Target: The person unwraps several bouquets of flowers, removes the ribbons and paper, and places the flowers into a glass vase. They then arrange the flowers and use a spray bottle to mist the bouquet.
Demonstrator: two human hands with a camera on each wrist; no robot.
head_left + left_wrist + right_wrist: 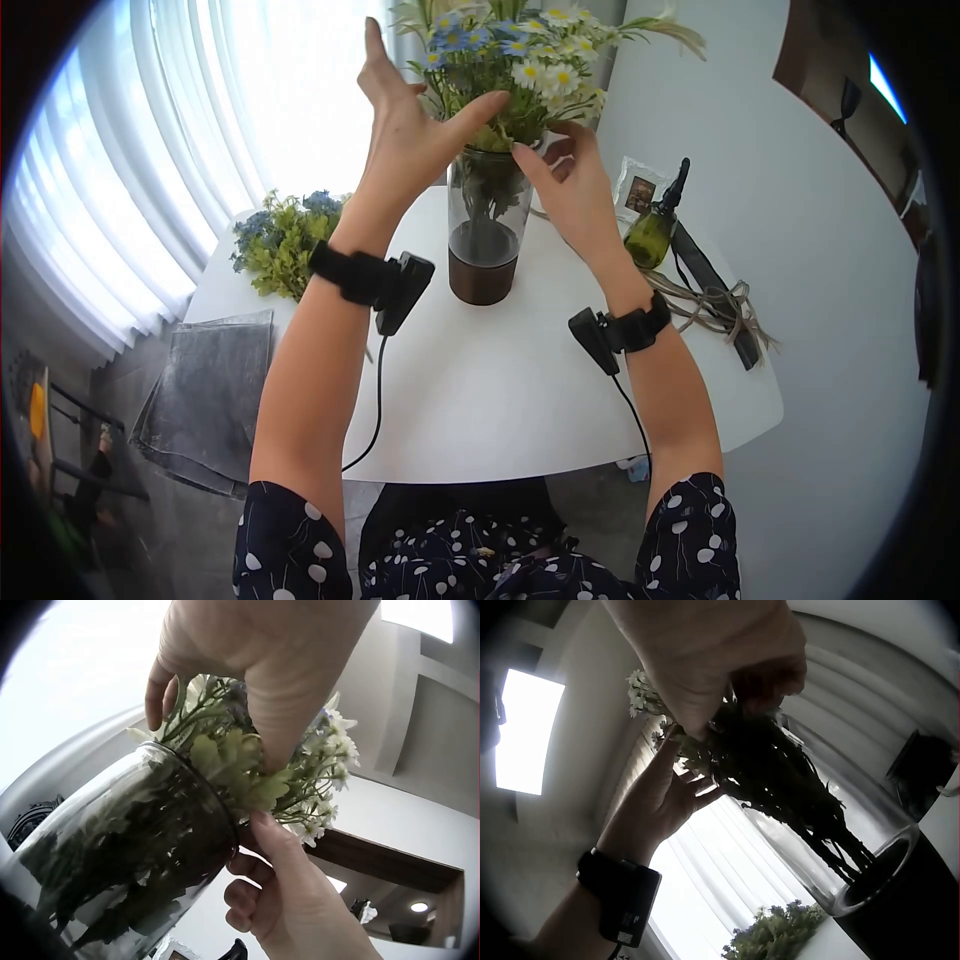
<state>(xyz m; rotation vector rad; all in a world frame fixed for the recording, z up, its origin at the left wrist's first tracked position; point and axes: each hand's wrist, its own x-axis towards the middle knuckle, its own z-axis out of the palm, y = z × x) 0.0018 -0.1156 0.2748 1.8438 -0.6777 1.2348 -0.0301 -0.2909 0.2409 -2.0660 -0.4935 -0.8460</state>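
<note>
A clear glass vase (pixel 490 220) with a dark brown base stands upright on the white table (pixel 470 400). Blue and white artificial flowers (pixel 545 70) rise from it, their leafy stems (pixel 780 780) inside the glass. My left hand (pixel 405 130) is spread beside the bouquet, index finger straight and thumb reaching across the greenery above the rim. At the rim's right side, my right hand (pixel 580 190) has its fingers curled and its thumb against a green leaf (pixel 266 793), pinching there. Leaves partly hide its fingertips.
Blue flowers with green leaves (pixel 285 240) lie at the table's left. To the right are a green spray bottle (pixel 652 235), a small picture frame (pixel 640 190), and dried strands (pixel 715 310) by a dark strip. Grey sheets (pixel 210 380) hang at the left edge, near white curtains (pixel 130 170).
</note>
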